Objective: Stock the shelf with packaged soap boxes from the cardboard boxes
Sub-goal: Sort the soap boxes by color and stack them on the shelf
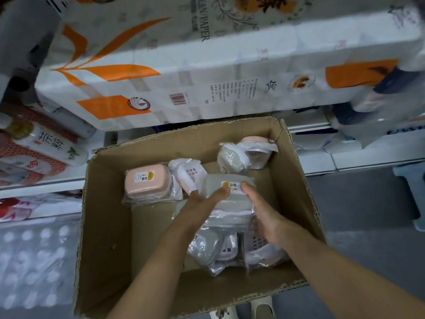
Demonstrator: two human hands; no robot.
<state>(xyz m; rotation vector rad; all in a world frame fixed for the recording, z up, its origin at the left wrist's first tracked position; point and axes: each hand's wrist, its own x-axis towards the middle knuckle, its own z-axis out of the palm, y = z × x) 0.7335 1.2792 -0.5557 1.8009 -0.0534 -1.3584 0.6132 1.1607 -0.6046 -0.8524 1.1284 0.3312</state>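
Holding a grey soap box point(230, 192) with both hands, left hand point(202, 203) and right hand point(264, 215) fingers clamped on it, several wrapped boxes left in the cardboard box point(110, 203).

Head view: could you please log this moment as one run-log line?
stage: picking from cardboard box | left hand: on grey soap box | right hand: holding same box | shelf: not yet stocked
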